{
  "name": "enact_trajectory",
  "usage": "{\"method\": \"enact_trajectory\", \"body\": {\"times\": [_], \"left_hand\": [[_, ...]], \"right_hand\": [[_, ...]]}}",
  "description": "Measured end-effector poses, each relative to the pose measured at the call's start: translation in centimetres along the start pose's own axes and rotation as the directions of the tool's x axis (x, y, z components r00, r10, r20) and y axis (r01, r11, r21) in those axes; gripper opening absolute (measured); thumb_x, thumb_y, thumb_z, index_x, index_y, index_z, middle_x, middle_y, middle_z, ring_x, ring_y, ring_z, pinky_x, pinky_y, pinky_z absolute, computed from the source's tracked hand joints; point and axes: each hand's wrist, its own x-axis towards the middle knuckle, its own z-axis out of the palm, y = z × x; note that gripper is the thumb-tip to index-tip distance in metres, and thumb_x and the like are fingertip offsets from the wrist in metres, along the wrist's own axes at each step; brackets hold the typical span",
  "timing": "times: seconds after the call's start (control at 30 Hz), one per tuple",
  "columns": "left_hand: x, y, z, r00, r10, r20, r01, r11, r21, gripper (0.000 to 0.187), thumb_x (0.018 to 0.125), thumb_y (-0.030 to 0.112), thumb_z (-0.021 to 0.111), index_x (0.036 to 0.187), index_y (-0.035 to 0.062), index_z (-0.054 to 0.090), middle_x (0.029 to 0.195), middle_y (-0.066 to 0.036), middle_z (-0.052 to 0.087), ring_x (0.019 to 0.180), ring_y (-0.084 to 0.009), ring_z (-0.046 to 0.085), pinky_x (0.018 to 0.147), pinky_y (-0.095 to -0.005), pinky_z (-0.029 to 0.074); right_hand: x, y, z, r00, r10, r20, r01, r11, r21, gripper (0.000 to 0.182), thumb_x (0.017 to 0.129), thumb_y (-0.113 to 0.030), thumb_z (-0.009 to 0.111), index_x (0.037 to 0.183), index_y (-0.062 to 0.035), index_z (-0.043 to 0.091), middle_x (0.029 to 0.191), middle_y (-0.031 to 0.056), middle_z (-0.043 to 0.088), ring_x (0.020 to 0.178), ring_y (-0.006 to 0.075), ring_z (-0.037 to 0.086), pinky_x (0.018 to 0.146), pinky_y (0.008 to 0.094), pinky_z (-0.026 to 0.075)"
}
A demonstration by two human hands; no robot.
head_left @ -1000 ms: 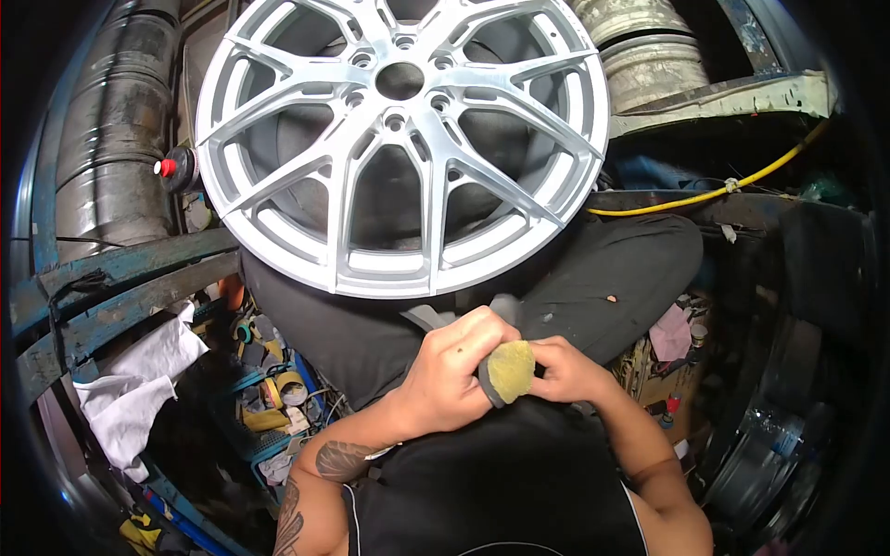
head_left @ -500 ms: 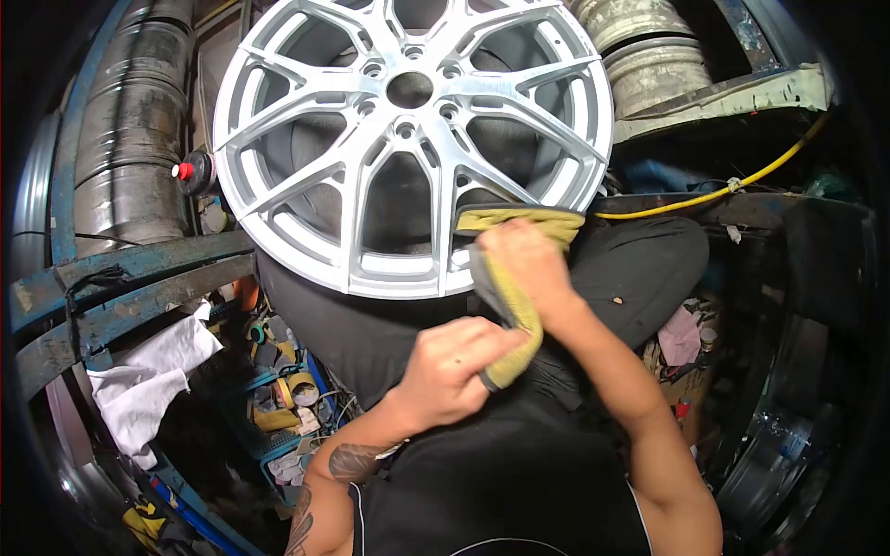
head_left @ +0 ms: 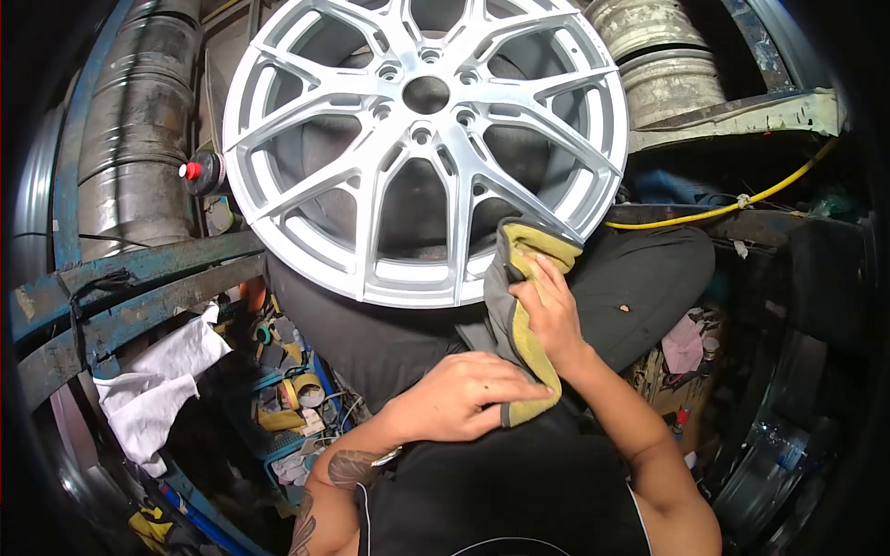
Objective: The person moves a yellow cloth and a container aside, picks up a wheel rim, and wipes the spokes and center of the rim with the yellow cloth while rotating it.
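A silver multi-spoke wheel rim lies face up at the top centre, its near edge over my lap. My right hand grips a yellow and grey cloth and presses its upper part against the rim's lower right edge. Closer to my body, my left hand is closed on the lower end of the same cloth, which hangs in a folded strip between the two hands. Parts of the fingers are hidden by the cloth.
Stacked metal rims stand at the left behind a blue metal frame. A black bottle with a red cap is beside the wheel. White cloth hangs at left. A yellow hose crosses the right, below more rims.
Both hands have moved slightly down in the view with the cloth. The cloth's upper part is now bunched rather than stretched sideways. The wheel appears slightly farther right.
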Motion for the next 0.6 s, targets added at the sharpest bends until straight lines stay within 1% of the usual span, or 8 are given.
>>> {"method": "enact_trajectory", "body": {"times": [0.13,0.2,0.37,0.4,0.47,0.5,0.53,0.6], "left_hand": [[0.7,0.9,-0.5,0.998,-0.053,-0.042,0.058,0.987,0.152,0.045,0.080,0.004,0.067,0.123,0.0111,0.075,0.096,-0.009,0.075,0.091,-0.0288,0.072,0.087,-0.0392,0.057],[1.2,1.6,-2.0,0.990,-0.060,-0.130,0.099,0.941,0.323,0.042,0.081,0.004,0.069,0.122,0.0097,0.076,0.090,-0.010,0.074,0.083,-0.0287,0.072,0.080,-0.0377,0.056],[1.5,2.0,-4.3,0.942,-0.061,-0.331,0.184,0.916,0.356,0.055,0.074,0.002,0.067,0.128,0.0116,0.073,0.095,-0.010,0.074,0.088,-0.0293,0.072,0.079,-0.0391,0.057],[1.6,1.8,-4.3,0.933,-0.044,-0.358,0.180,0.917,0.356,0.056,0.074,0.002,0.067,0.129,0.0116,0.073,0.096,-0.011,0.074,0.088,-0.0297,0.072,0.078,-0.0393,0.057],[2.3,2.2,-3.7,0.945,-0.056,-0.321,0.161,0.937,0.310,0.058,0.075,0.000,0.068,0.132,0.0110,0.071,0.098,-0.012,0.074,0.088,-0.0303,0.072,0.081,-0.0388,0.056],[2.8,2.5,-3.0,0.952,-0.048,-0.301,0.144,0.941,0.305,0.057,0.076,-0.002,0.068,0.132,0.0101,0.071,0.099,-0.012,0.075,0.089,-0.0302,0.072,0.083,-0.0381,0.056],[3.3,2.6,-2.4,0.957,-0.040,-0.287,0.129,0.945,0.300,0.057,0.077,-0.003,0.068,0.132,0.0093,0.072,0.100,-0.013,0.075,0.089,-0.0301,0.072,0.085,-0.0374,0.055],[3.8,2.1,-1.3,0.982,0.068,-0.178,-0.003,0.940,0.342,0.058,0.075,0.003,0.075,0.133,0.0140,0.072,0.104,-0.012,0.073,0.095,-0.0300,0.070,0.088,-0.0401,0.056]], "right_hand": [[-0.2,0.7,4.6,0.996,0.020,0.090,-0.028,0.995,0.092,0.018,0.090,-0.008,0.064,0.107,-0.0042,0.063,0.104,0.0164,0.070,0.113,0.0349,0.066,0.106,0.0448,0.049],[2.6,-0.2,5.2,0.986,0.156,0.063,-0.159,0.986,0.041,0.019,0.095,-0.012,0.060,0.113,-0.0062,0.061,0.101,0.0146,0.070,0.106,0.0338,0.067,0.100,0.0436,0.051],[9.1,0.4,4.2,0.760,0.507,0.407,-0.503,0.855,-0.125,0.020,0.101,-0.016,0.052,0.120,-0.0110,0.055,0.112,0.0138,0.068,0.104,0.0324,0.067,0.093,0.0419,0.051],[9.0,1.8,4.8,0.784,0.482,0.391,-0.605,0.733,0.310,0.024,0.103,-0.019,0.050,0.125,-0.0111,0.055,0.119,0.0137,0.067,0.110,0.0309,0.066,0.095,0.0418,0.052],[7.3,4.8,4.9,0.824,0.486,0.293,-0.397,0.125,0.909,0.036,0.108,-0.032,0.044,0.134,-0.0094,0.053,0.126,0.0101,0.065,0.113,0.0223,0.065,0.096,0.0388,0.053],[6.4,5.7,3.9,0.835,0.500,0.229,-0.131,-0.223,0.966,0.046,0.112,-0.043,0.039,0.139,-0.0077,0.051,0.125,0.0065,0.065,0.110,0.0153,0.065,0.095,0.0359,0.055],[6.0,6.6,2.5,0.824,0.556,0.110,0.026,-0.230,0.973,0.044,0.111,-0.041,0.042,0.137,-0.0067,0.052,0.124,0.0073,0.064,0.109,0.0165,0.064,0.095,0.0358,0.055],[5.2,8.2,-0.4,0.746,0.653,-0.133,0.138,0.044,0.989,0.041,0.109,-0.037,0.046,0.133,-0.0048,0.054,0.121,0.0089,0.063,0.108,0.0189,0.064,0.096,0.0354,0.054]]}}
